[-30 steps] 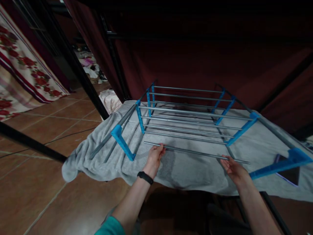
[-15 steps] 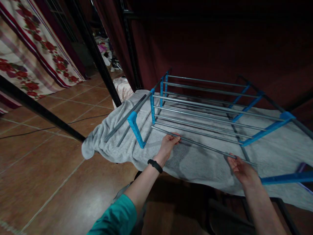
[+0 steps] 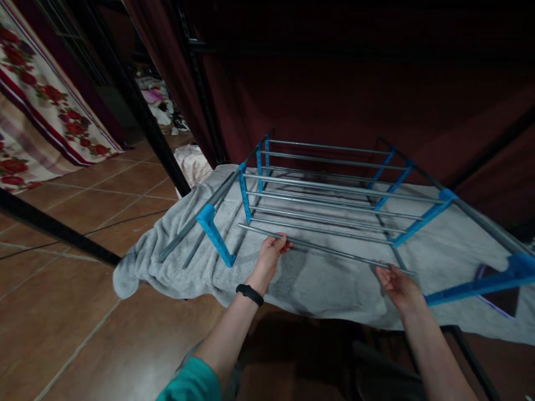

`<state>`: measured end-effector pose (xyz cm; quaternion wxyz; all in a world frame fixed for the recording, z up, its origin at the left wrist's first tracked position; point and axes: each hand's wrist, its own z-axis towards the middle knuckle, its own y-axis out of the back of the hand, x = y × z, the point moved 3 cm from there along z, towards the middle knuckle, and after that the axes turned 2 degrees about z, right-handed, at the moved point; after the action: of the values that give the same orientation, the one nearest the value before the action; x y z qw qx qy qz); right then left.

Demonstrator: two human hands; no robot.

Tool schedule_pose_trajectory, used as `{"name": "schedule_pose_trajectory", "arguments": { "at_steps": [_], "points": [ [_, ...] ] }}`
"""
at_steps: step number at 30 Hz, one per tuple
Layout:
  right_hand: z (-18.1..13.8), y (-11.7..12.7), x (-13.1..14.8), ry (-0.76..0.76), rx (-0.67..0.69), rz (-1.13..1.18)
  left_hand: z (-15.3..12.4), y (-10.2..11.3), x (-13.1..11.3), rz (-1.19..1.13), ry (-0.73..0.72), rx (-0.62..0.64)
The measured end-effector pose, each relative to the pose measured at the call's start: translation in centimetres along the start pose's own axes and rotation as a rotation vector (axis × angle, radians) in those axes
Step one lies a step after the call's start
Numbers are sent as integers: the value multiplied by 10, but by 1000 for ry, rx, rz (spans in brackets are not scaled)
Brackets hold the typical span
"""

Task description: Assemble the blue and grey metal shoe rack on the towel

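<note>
- The left hand [image 3: 271,255] pinches the thin metal rod [image 3: 330,251] between thumb and fingers, left of its middle.
- The right hand [image 3: 399,284] has its fingers closed around the same rod, near its right end.
- The rod is low, in front of the blue and grey rack [image 3: 343,188] and over the grey blanket [image 3: 346,289]. I can't tell if its ends touch the rack.
- The rod leans a bit, so one end could bump the rack if the hands don't move together.
- The right fingers look loose, so that end might slip and drop onto the blanket.
- The blanket is soft and wrinkly, so a hard push could make the rack slide or wobble.
- The right blue leg [image 3: 472,284] is by a dark flat thing [image 3: 499,298], so a shove might knock it.
</note>
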<state>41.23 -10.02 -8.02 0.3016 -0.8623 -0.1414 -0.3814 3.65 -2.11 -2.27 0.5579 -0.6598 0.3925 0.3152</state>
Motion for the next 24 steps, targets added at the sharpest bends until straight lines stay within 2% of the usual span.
{"name": "schedule_pose_trajectory", "arguments": {
  "at_steps": [5, 11, 16, 24],
  "points": [
    [2, 11, 4, 91, -33, 41, 11, 13, -7, -58, -6, -69],
    [-9, 5, 7, 171, 4, 56, 16, 17, -11, -97, 38, -152],
    [-9, 9, 7, 164, -25, 13, 13, 6, -5, -43, 20, -87],
    [-3, 24, 4, 116, -85, -85, 6, -16, 5, 74, -71, 101]
  ]
}}
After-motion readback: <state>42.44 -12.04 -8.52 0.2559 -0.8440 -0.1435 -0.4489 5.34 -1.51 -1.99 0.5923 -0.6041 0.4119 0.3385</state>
